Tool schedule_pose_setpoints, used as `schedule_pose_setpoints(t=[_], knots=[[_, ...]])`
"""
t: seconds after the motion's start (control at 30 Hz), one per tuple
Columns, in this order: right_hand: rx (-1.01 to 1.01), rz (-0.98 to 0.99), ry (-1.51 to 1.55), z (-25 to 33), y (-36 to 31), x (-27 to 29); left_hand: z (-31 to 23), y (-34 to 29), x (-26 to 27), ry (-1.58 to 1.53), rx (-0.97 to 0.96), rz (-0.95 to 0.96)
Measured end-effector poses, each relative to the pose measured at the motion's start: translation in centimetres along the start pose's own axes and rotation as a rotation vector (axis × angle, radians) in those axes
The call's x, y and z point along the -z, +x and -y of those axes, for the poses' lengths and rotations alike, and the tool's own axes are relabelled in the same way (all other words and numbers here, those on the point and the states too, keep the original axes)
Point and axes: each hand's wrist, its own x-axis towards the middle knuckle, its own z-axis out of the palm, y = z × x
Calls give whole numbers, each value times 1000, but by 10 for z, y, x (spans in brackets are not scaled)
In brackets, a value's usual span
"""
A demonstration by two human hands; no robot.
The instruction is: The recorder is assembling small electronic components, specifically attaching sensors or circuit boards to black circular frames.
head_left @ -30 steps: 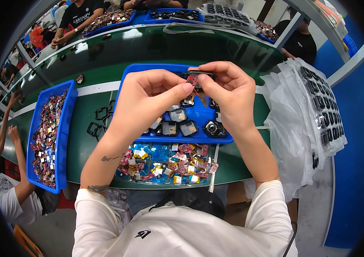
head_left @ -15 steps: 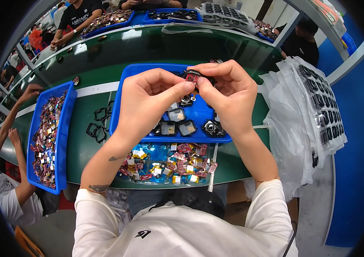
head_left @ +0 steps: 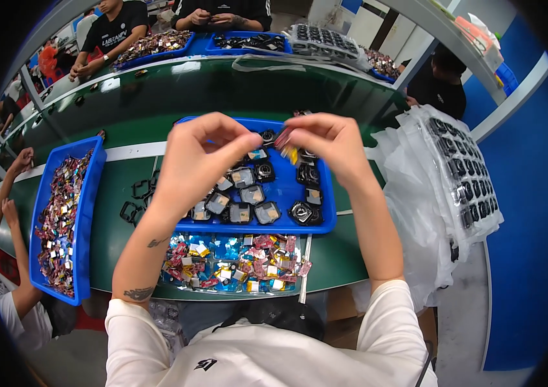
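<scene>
A worker's left hand (head_left: pixel 187 155) holds thumb near fingertips over a blue tray (head_left: pixel 285 193), though whether it grips anything cannot be told; just to its right, a blurred red circuit board (head_left: pixel 282 138) with a yellow part (head_left: pixel 293 155) looks light, stiff and fragile, likely best taken by its edges. The board lies between the hands, pinched at the fingertips of the right hand (head_left: pixel 335 145), jutting leftward.

Both forearms (head_left: pixel 140 257) are stretched forward; the left hand (head_left: pixel 200 155) is curled, thumb (head_left: pixel 238 148) extended; the right hand (head_left: pixel 333 147) is pinched.
</scene>
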Motion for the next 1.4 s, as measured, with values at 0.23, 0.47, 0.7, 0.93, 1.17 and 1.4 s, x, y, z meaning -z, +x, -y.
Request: schedule_pose_setpoints(t=[0.23, 0.47, 0.7, 0.93, 1.17, 1.4], knots=[[-239, -935, -529, -138, 46, 205, -21, 3, 19, -124, -126, -129], [-509, -1121, -946, -184, 34, 284, -16, 5, 21, -72, -180, -146], [-782, -1214, -1006, -167, 53, 244, -13, -2, 28, -72, -188, -91], [-390, -1134, -1138, -153, 47, 230, -34, -1, 29, -301, -32, -116], [166, 115, -683, -36, 1, 22, 11, 19, 30, -617, -774, 210], [394, 499, -1180, -20, -78, -58, -29, -5, 16, -181, -30, -15]])
